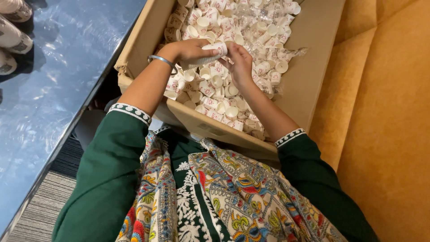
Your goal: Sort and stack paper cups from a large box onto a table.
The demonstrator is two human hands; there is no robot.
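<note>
Your arms reach forward over cardboard box (pixel 309 67). Your left hand (pixel 190 50) curled shut around stack of paper cups (pixel 209 54); your right hand (pixel 241 62) fingers pinch stack's end.

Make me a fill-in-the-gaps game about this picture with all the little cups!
1. The loose paper cups lie in a big ____ box.
2. The left hand holds a nested ____ of cups.
3. A silver ____ sits on the left wrist.
4. The seat beside the box is coloured ____.

Missing words: cardboard; stack; bangle; yellow
</note>
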